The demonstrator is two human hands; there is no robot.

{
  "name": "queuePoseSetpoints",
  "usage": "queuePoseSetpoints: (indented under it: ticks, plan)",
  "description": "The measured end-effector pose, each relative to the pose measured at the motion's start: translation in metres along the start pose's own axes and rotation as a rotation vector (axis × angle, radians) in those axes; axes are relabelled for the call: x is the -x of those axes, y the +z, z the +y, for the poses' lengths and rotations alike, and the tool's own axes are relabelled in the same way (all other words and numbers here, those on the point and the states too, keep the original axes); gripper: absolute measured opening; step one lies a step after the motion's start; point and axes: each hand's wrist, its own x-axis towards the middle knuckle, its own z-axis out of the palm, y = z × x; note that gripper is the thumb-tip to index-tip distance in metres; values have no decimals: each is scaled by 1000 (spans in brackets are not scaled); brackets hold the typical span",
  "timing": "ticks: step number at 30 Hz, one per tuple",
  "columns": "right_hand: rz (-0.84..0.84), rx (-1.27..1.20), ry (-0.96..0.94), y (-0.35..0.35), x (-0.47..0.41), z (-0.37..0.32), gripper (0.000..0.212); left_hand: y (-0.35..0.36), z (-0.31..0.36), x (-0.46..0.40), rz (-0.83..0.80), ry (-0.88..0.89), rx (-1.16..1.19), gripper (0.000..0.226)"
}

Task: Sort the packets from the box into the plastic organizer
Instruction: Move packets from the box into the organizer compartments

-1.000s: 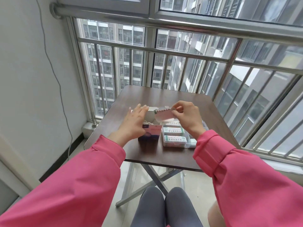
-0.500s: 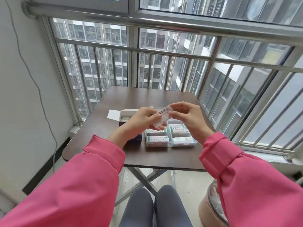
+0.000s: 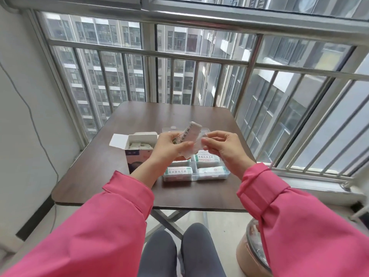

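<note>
Two hands up over the bench (image 3: 95,176), one packet strip between them. Left hand (image 3: 169,148) grips the strip (image 3: 189,134), thumb across its lower end; the strip tilts up and away from the camera, printed side visible. Right hand (image 3: 221,148) pinches the translucent end of the strip with fingertips, other fingers curled.

Strip sits in the air above the plastic organizer (image 3: 223,174), not in any compartment.

Organizer: clear, on the bench just right of the box, lid open behind the hands. Four compartments visible on the near side, each with a packet: near-left (image 3: 178,171), near-right (image 3: 212,169), back-right (image 3: 206,158); back-left mostly hidden by the left hand. Further compartments blocked by hands, count unknown.

One box (image 3: 139,156): open carton, flaps up, on the bench just left of the organizer; several packets inside, too small to count.

One round lidded container (image 3: 251,254) on the floor, lower right.
</note>
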Motion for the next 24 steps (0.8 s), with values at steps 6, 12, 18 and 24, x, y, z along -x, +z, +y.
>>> queuePoseSetpoints:
  ticks: [6,12,18,24]
  plan:
    - [49,75,-52,-14,-7,-1,11,-2,-4,-15,42,-96,-56,15]
    - [42,80,4,-17,-12,4,14,2,-7,-14,-14,-57,-175,14]
    - [94,-4,5,-10,-11,8,17,11,-9,-14,-52,-50,-165,12]
    - [90,-57,51,-23,-13,10,9,16,-13,-17,20,-41,-83,5]
